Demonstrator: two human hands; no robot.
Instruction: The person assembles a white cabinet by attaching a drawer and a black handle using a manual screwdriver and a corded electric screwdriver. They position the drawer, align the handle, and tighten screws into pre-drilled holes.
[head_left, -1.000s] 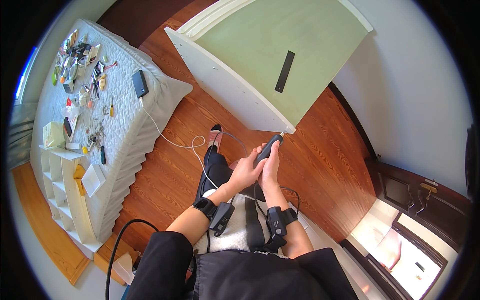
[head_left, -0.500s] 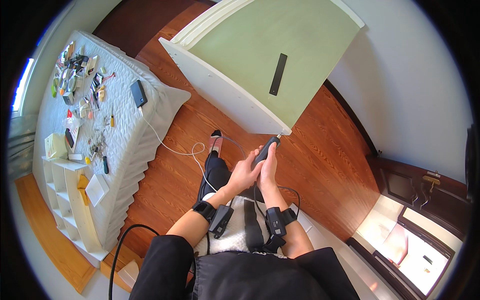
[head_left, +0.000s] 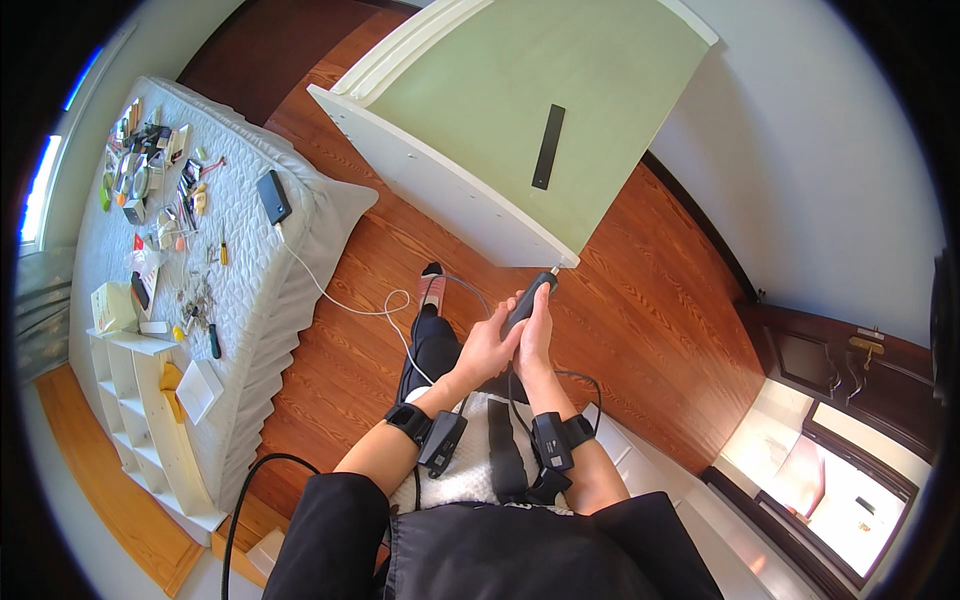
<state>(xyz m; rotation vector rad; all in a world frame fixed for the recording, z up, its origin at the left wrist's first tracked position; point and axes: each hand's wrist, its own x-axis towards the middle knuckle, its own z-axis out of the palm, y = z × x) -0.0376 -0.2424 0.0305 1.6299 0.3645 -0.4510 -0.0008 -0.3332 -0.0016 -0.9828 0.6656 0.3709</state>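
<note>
Both hands are closed round a dark, thick-handled screwdriver. My left hand wraps the handle from the left side, and my right hand presses against it from the right. The metal tip points away from me and meets the near corner of a white cabinet with a pale green top. Whether the tip sits in a screw is too small to tell. A flat black strip lies on the green surface.
At left a bed with a white quilted cover holds many small tools, a black power bank with a white cable, and a white shelf unit. Cables hang round my arms and leg. A dark door stands at right.
The view has shifted slightly, so the cabinet and bed sit a little differently in the picture. My hands keep the same grip, with the tip still at the cabinet corner.
</note>
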